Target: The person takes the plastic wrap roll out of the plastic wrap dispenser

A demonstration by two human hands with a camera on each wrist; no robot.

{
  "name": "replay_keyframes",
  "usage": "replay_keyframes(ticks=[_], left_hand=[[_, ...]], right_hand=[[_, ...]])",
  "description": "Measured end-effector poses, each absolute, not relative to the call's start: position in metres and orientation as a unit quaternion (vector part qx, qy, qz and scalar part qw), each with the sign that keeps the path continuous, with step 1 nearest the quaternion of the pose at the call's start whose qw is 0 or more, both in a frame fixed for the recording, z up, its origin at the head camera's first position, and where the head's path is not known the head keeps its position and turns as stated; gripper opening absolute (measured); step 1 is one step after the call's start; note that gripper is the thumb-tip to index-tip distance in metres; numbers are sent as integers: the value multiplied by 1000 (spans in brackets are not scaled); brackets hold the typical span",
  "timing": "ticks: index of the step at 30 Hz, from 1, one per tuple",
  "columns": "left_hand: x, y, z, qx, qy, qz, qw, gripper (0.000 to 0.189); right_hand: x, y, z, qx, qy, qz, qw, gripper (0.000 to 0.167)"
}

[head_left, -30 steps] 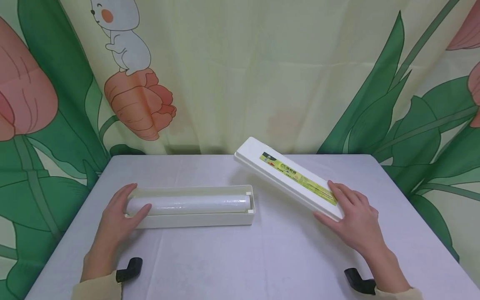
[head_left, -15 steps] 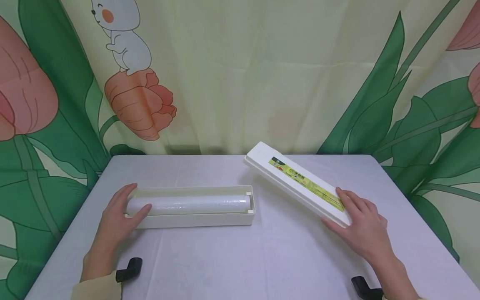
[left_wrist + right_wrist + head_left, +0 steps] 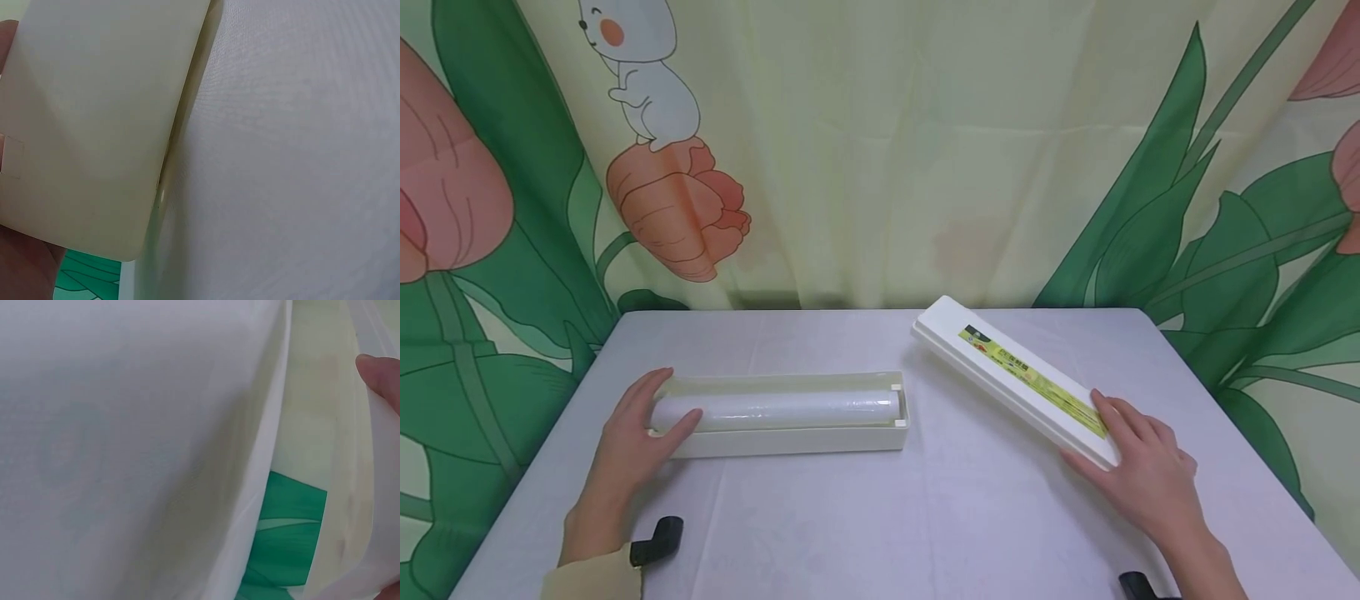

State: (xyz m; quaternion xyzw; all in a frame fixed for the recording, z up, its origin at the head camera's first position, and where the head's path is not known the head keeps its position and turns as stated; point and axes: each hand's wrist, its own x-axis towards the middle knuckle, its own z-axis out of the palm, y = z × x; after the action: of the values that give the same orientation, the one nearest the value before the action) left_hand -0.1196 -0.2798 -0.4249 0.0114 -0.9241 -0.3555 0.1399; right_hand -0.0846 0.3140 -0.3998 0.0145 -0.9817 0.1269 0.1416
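A long white plastic box (image 3: 790, 442) lies on the table with its top uncovered. Inside it sits a roll of cling film (image 3: 797, 408), whose left end is covered by my left hand (image 3: 632, 433). That hand grips the box's left end, thumb over the front wall and fingers at the back. The box's end panel (image 3: 94, 125) fills much of the left wrist view. To the right, my right hand (image 3: 1150, 467) holds the white lid (image 3: 1011, 382) by its near end, fingers on the far side and thumb on the near side. The lid slants, its label upward.
A white cloth (image 3: 850, 517) covers the table, whose far edge runs close to a printed curtain (image 3: 880, 167). Black camera mounts (image 3: 658, 540) show at the wrists. A strip of the patterned curtain appears past the cloth's edge in the right wrist view.
My right hand has drawn the lid to the right and nearer, away from the box, and its far end has come down. My left hand and the box have stayed in place.
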Motion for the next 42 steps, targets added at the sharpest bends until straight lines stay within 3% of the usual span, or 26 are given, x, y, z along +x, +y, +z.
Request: replay_keyframes(ticks=[24,34,42], left_hand=[[-117,-280,-425,15,-926,-354,133,78],[-119,-281,-425,3,-925,-356,137,78],[-120,-283,-427,-5,-924,-355,142,77]], right_hand=[[-76,341,-413,-65,-992,89,62,100],[-78,345,-415,-99,-992,76,-4,108],[-79,341,-409,-101,-987,104,-73,106]])
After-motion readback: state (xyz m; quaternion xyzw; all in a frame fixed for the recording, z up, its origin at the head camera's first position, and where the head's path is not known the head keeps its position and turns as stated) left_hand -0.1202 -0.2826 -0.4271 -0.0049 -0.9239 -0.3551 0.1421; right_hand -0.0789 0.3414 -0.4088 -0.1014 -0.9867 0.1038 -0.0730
